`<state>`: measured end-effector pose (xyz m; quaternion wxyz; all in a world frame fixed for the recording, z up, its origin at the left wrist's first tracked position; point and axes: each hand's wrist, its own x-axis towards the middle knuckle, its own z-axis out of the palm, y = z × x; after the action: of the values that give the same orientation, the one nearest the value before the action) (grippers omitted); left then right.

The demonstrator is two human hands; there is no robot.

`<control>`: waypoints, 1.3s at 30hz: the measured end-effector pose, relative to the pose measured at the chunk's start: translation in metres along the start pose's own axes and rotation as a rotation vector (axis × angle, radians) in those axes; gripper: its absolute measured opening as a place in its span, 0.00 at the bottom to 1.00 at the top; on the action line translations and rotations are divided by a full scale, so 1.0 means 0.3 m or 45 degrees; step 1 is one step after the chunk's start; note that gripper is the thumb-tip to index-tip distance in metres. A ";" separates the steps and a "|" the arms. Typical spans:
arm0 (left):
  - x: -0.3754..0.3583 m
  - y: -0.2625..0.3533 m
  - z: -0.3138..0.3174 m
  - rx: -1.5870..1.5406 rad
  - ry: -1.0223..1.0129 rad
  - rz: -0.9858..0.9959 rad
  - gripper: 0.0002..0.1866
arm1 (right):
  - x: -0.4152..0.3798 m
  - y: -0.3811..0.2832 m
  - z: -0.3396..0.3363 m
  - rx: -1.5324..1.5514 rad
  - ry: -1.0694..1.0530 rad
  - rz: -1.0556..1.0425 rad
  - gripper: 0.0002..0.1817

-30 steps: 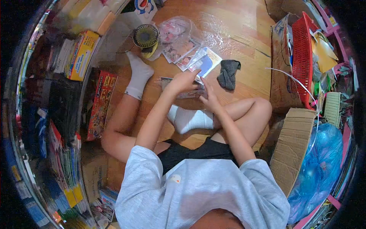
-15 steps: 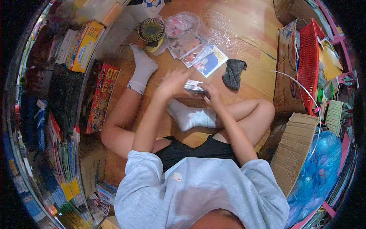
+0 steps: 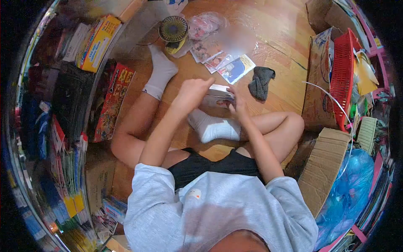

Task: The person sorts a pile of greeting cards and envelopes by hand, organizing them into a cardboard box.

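Observation:
A stack of cards [image 3: 219, 95] is held between my two hands above the floor. On its left side my left hand [image 3: 194, 93] grips the upper edge, fingers closed. My right hand [image 3: 238, 105] has its fingers wrapped round the right side. Beyond the stack lie a blue and white printed card [image 3: 236, 69] and several pictures in clear plastic [image 3: 213, 58]. A dark grey cloth [image 3: 261, 84] rests to the right of them.
A small round fan [image 3: 173, 28] stands near my left foot. Shelves with books and a yellow box [image 3: 100, 44] line the left. On the right are a red basket [image 3: 341, 80], a cardboard box [image 3: 325, 168] and a blue plastic bag [image 3: 350, 185].
My left hand, blurred before, is now sharper and against the stack. The stack is tilted so more of its face shows. The whole view has shifted slightly.

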<state>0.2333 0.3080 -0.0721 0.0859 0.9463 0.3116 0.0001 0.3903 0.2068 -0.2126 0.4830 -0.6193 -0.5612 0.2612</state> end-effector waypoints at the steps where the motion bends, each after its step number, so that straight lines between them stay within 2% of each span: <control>1: 0.002 -0.009 -0.022 -0.010 -0.061 0.054 0.15 | -0.001 -0.007 -0.006 0.001 -0.004 0.000 0.31; 3: 0.019 -0.033 -0.025 0.091 -0.127 0.041 0.14 | 0.001 -0.019 -0.021 -0.237 -0.094 -0.045 0.32; 4: 0.021 -0.043 -0.029 0.195 -0.193 0.030 0.13 | 0.004 -0.018 -0.022 -0.231 -0.094 -0.047 0.32; 7: 0.083 0.045 0.036 0.290 -0.307 0.026 0.12 | 0.018 -0.020 -0.018 -0.205 -0.085 -0.088 0.31; 9: 0.119 0.132 0.077 0.467 -0.363 -0.027 0.11 | 0.025 -0.029 -0.015 0.075 -0.022 0.004 0.30; 10: 0.127 0.158 0.096 0.420 -0.254 0.047 0.12 | 0.023 -0.027 -0.016 0.077 -0.029 -0.008 0.30; 11: 0.155 0.182 0.132 0.425 -0.269 -0.021 0.21 | 0.014 -0.014 -0.017 -0.032 -0.105 0.129 0.31; 12: 0.164 0.185 0.165 0.424 -0.260 -0.034 0.21 | 0.002 0.004 -0.021 -0.145 -0.180 0.265 0.33; 13: 0.160 0.194 0.164 0.224 -0.127 0.092 0.28 | -0.011 0.040 -0.019 -0.231 -0.137 0.103 0.30; 14: 0.159 0.189 0.156 0.032 0.009 0.213 0.36 | -0.006 0.041 -0.034 -0.229 -0.151 0.081 0.30; 15: 0.166 0.167 0.144 0.044 0.019 0.185 0.36 | 0.001 0.039 -0.041 -0.182 -0.146 0.075 0.30; 17: 0.158 0.103 0.109 -0.539 0.059 0.399 0.49 | 0.011 0.016 -0.036 -0.066 -0.153 0.064 0.29; 18: 0.136 0.063 0.102 -0.517 0.067 0.358 0.49 | 0.015 0.006 -0.027 -0.001 -0.160 0.058 0.29; 20: 0.085 -0.033 0.112 -0.434 0.320 0.343 0.51 | 0.025 0.024 -0.016 0.092 -0.188 0.019 0.28; 21: 0.065 -0.068 0.183 -0.360 0.199 0.204 0.47 | 0.027 0.064 -0.019 0.185 -0.227 0.096 0.29; 22: 0.044 -0.091 0.224 -0.335 0.206 0.175 0.47 | 0.021 0.078 -0.007 0.272 -0.269 0.178 0.29; 23: 0.026 -0.104 0.255 -0.302 0.070 0.204 0.40 | 0.016 0.035 -0.002 0.286 -0.288 0.155 0.29; 24: 0.020 -0.111 0.285 -0.270 -0.059 0.238 0.34 | 0.017 -0.008 -0.022 0.066 -0.247 0.011 0.30; 25: 0.025 -0.114 0.343 -0.268 -0.011 0.172 0.25 | 0.031 -0.071 -0.052 -0.156 -0.192 -0.135 0.32; 26: 0.036 -0.108 0.376 -0.263 0.040 0.114 0.18 | 0.048 -0.142 -0.079 -0.154 -0.185 -0.166 0.32; 27: 0.039 -0.087 0.350 -0.248 0.134 0.096 0.09 | 0.063 -0.231 -0.105 -0.064 -0.141 -0.093 0.32; 28: 0.047 -0.066 0.290 -0.124 0.055 0.133 0.07 | 0.075 -0.327 -0.130 0.029 -0.094 -0.008 0.33; 30: 0.099 -0.054 0.286 -0.135 0.043 0.123 0.06 | 0.169 -0.566 -0.149 0.373 -0.277 -0.147 0.31; 31: 0.136 -0.060 0.303 -0.116 0.004 0.183 0.06 | 0.246 -0.750 -0.150 0.290 -0.428 -0.508 0.25; 32: 0.180 -0.066 0.325 -0.186 0.047 0.154 0.06 | 0.299 -0.919 -0.107 0.406 -0.667 -0.741 0.21; 33: 0.215 -0.053 0.354 -0.261 0.093 0.122 0.07 | 0.358 -1.114 -0.084 0.633 -1.148 -1.097 0.20; 34: 0.226 -0.014 0.331 -0.255 0.070 0.175 0.07 | 0.357 -1.319 -0.131 0.356 -1.623 -0.990 0.20; 36: 0.293 0.013 0.318 0.159 -0.276 -0.109 0.07 | 0.367 -1.320 -0.169 0.307 -1.557 -0.989 0.20; 39: 0.309 -0.031 0.410 0.077 -0.372 -0.037 0.09 | 0.362 -1.361 -0.191 0.271 -1.475 -1.020 0.20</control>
<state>0.3091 0.3501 -0.1997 0.1018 0.9338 0.3092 -0.1483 0.2845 0.2528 0.1979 0.2239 -0.0767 -0.8835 0.4042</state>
